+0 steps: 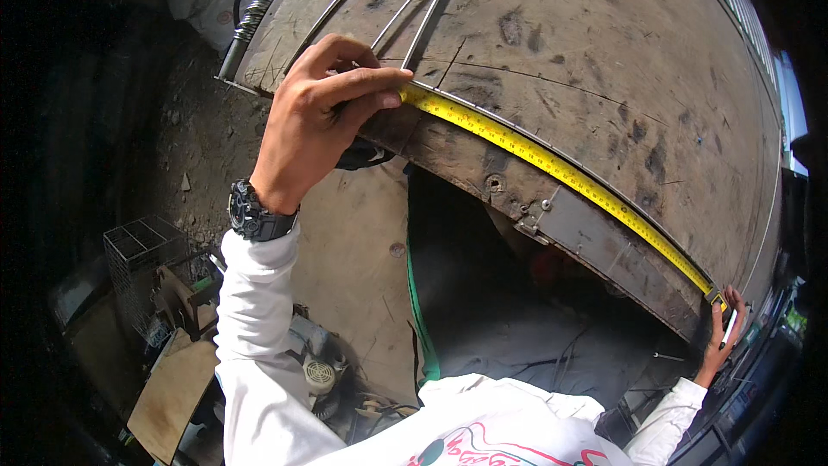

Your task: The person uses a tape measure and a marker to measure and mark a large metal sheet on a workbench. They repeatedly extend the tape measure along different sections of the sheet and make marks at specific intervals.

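Observation:
A yellow tape measure (552, 162) is drawn out along the near edge of a worn wooden workbench (586, 43). Beside the blade, on its far side, runs a thin metal rod (532, 139). My left hand (306, 121), with a black watch on the wrist, pinches the blade's end and the rod between thumb and forefinger. Far to the right, my right hand (718, 347) is closed at the other end of the tape, around what looks like its case. A white pen with a dark tip (730, 329) is also held in those fingers.
More thin metal rods (412, 4) lie on the bench's far left part. A metal bar with a coiled spring (257, 13) sits at its left edge. A metal plate (591, 229) is fixed to the front edge. A wire cage (145, 263) stands on the floor at left.

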`<state>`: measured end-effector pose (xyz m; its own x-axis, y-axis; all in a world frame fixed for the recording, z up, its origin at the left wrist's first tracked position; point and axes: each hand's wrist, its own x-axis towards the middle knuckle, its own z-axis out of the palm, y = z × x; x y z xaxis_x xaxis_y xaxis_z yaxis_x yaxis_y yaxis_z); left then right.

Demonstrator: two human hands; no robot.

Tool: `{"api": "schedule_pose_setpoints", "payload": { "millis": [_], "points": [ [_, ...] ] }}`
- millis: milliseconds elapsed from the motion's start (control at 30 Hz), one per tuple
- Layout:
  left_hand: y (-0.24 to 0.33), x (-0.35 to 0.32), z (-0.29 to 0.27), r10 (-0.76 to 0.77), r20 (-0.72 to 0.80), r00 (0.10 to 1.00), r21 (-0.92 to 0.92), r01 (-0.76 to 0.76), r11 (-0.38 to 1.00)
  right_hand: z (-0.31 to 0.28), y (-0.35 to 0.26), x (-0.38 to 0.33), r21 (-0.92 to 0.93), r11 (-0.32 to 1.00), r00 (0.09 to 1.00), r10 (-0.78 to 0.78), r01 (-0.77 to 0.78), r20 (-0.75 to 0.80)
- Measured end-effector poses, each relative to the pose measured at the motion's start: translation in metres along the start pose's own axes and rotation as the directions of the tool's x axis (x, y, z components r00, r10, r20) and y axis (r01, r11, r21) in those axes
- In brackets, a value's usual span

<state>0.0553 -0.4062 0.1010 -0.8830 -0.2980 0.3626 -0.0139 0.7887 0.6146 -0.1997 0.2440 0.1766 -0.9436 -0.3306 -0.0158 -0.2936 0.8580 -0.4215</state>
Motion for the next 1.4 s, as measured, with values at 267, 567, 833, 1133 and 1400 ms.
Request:
{"api": "schedule_pose_setpoints", "payload": {
  "millis": [267, 567, 833, 1133, 1400],
  "points": [
    [-0.010, 0.002, 0.004, 0.090, -0.057, 0.994, 0.051, -0.088, 0.995, -0.004, 0.018, 0.008, 0.100, 0.994, 0.999, 0.047, -0.047, 0.004],
    [-0.019, -0.002, 0.012, 0.163, -0.127, 0.979, 0.070, -0.155, 0.985, -0.003, 0.020, 0.011, 0.183, 0.976, 0.993, 0.122, -0.120, 0.002],
    [-0.019, -0.004, 0.014, 0.154, -0.135, 0.979, 0.093, -0.142, 0.985, -0.001, 0.003, 0.013, 0.058, 0.992, 0.994, 0.109, -0.109, 0.004],
    [-0.016, -0.002, 0.012, 0.132, -0.086, 0.987, 0.081, -0.125, 0.989, -0.001, -0.008, 0.006, 0.010, 0.997, 0.997, 0.072, -0.072, 0.033],
    [-0.010, -0.002, 0.009, 0.090, -0.076, 0.993, 0.076, -0.085, 0.993, 0.001, 0.022, -0.005, 0.102, 0.995, 0.996, -0.003, 0.012, -0.094]
  ]
}}
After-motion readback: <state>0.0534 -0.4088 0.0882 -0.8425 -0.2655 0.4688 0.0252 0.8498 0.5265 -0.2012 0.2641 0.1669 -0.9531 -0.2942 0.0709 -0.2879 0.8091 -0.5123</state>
